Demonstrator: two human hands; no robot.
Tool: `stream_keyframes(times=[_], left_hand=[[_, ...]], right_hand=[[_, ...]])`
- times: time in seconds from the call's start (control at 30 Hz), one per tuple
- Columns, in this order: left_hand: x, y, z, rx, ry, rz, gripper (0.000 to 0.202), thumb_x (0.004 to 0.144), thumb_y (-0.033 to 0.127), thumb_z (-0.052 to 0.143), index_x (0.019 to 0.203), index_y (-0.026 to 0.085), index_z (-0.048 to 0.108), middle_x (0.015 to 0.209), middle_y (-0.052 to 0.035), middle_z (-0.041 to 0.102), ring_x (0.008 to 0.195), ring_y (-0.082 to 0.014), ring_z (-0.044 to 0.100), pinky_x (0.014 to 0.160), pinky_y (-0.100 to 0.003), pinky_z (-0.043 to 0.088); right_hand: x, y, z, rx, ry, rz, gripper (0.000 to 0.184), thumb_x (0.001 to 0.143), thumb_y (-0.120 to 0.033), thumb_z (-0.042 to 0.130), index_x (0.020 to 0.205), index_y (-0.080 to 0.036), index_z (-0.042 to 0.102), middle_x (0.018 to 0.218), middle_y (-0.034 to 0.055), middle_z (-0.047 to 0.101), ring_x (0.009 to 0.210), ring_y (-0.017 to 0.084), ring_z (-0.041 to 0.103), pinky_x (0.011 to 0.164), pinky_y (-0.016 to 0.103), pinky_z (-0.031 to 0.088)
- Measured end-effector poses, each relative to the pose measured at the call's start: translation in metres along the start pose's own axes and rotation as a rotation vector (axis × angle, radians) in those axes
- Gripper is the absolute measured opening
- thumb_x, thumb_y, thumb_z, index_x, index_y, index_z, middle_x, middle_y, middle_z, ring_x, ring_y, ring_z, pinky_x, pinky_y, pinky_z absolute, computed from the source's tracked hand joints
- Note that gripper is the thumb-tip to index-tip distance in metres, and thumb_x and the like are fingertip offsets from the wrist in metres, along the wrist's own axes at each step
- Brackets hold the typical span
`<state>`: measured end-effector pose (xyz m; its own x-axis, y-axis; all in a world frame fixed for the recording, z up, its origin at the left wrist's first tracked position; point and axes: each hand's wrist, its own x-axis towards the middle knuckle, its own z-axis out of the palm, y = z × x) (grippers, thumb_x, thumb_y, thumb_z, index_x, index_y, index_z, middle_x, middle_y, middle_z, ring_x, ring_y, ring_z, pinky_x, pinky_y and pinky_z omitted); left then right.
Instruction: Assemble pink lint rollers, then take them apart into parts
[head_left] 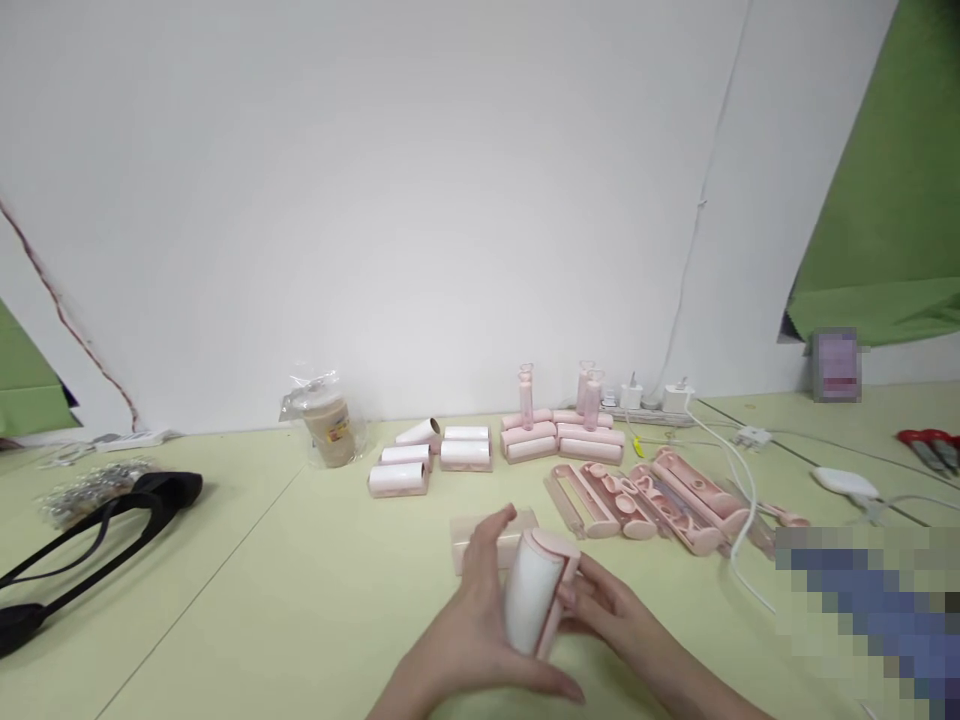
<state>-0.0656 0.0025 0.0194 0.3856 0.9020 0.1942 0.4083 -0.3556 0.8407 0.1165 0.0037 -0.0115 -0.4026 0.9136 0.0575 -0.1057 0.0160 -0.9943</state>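
While working above the pale green table, spreading the left hand wide around the pink holder, tilted just in front of the translucent case. Pinching the holder's edge with the right hand, nearer and to the right of the case. Resting the white roll, in the holder, against the left palm. Probably best keeping roll and holder parallel, cupping softly to avoid denting, and pressing evenly with the right fingertips.
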Motion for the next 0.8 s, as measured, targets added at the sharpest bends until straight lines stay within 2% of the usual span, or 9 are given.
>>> stream_keyframes(times=[0.1,0.2,0.27,0.33,0.43,0.53,0.6,0.67,0.8], left_hand=[[0.008,-0.024,-0.026,0.111,0.101,-0.089,0.093,0.057,0.039,0.070,0.130,0.021,0.016,0.137,-0.0111,0.020,0.126,-0.0264,0.018,0.103,-0.040,0.019],[0.007,-0.042,-0.047,0.105,0.072,-0.250,0.070,0.064,0.034,0.063,0.123,0.019,0.028,0.127,-0.0112,0.036,0.119,-0.0252,0.032,0.097,-0.038,0.028],[-0.002,-0.042,-0.054,0.105,0.034,-0.288,0.049,0.069,0.031,0.057,0.113,0.020,0.038,0.111,-0.0067,0.048,0.109,-0.0223,0.043,0.091,-0.033,0.034],[-0.014,-0.034,-0.055,0.133,-0.009,-0.317,0.039,0.068,0.027,0.057,0.104,0.022,0.043,0.101,-0.0026,0.051,0.102,-0.0210,0.047,0.087,-0.031,0.036],[-0.029,-0.019,-0.041,0.083,-0.154,-0.293,0.042,0.062,0.024,0.062,0.101,0.024,0.046,0.101,0.0005,0.051,0.100,-0.0205,0.047,0.088,-0.030,0.035],[-0.032,-0.016,-0.014,-0.036,-0.262,-0.224,0.054,0.059,0.029,0.068,0.107,0.024,0.044,0.107,-0.0005,0.052,0.101,-0.0212,0.046,0.088,-0.030,0.036],[-0.030,-0.020,0.003,-0.081,-0.269,-0.205,0.058,0.058,0.029,0.070,0.109,0.022,0.042,0.108,-0.0023,0.052,0.099,-0.0215,0.048,0.085,-0.031,0.038],[-0.028,-0.025,0.013,-0.106,-0.249,-0.189,0.056,0.058,0.028,0.070,0.106,0.020,0.042,0.105,-0.0026,0.052,0.096,-0.0207,0.049,0.081,-0.030,0.040],[-0.030,-0.027,0.013,-0.124,-0.224,-0.162,0.053,0.058,0.028,0.070,0.103,0.021,0.042,0.103,-0.0014,0.052,0.095,-0.0198,0.049,0.083,-0.030,0.039]], right_hand=[[0.001,-0.007,-0.016,-0.161,0.182,-0.095,0.042,0.076,-0.052,0.050,0.104,-0.022,0.057,0.106,0.0077,0.061,0.102,0.026,0.052,0.084,0.037,0.044],[-0.002,-0.022,-0.031,-0.313,0.303,-0.125,0.041,0.076,-0.055,0.047,0.099,-0.024,0.061,0.101,0.0068,0.062,0.093,0.027,0.055,0.076,0.035,0.047],[-0.006,-0.030,-0.033,-0.418,0.308,-0.156,0.039,0.077,-0.054,0.047,0.097,-0.025,0.063,0.097,0.0062,0.062,0.090,0.026,0.056,0.071,0.034,0.048],[-0.009,-0.033,-0.028,-0.514,0.294,-0.216,0.036,0.077,-0.051,0.048,0.098,-0.026,0.064,0.092,0.0059,0.060,0.088,0.024,0.055,0.072,0.033,0.047],[-0.012,-0.035,-0.015,-0.628,0.224,-0.330,0.034,0.077,-0.048,0.051,0.100,-0.027,0.064,0.083,0.0047,0.055,0.082,0.020,0.055,0.071,0.030,0.046],[-0.014,-0.035,-0.002,-0.852,0.121,-0.432,0.033,0.077,-0.045,0.053,0.101,-0.025,0.064,0.077,0.0043,0.053,0.073,0.018,0.053,0.065,0.029,0.044],[-0.015,-0.036,0.003,-1.003,0.069,-0.453,0.032,0.077,-0.044,0.053,0.099,-0.024,0.066,0.074,0.0049,0.053,0.069,0.017,0.052,0.061,0.029,0.042],[-0.017,-0.036,0.003,-1.062,0.017,-0.427,0.031,0.079,-0.042,0.052,0.098,-0.023,0.066,0.073,0.0051,0.053,0.068,0.017,0.052,0.060,0.028,0.042],[-0.022,-0.038,-0.003,-1.070,-0.053,-0.377,0.031,0.080,-0.041,0.050,0.102,-0.023,0.063,0.073,0.0043,0.051,0.070,0.017,0.053,0.061,0.027,0.043]])
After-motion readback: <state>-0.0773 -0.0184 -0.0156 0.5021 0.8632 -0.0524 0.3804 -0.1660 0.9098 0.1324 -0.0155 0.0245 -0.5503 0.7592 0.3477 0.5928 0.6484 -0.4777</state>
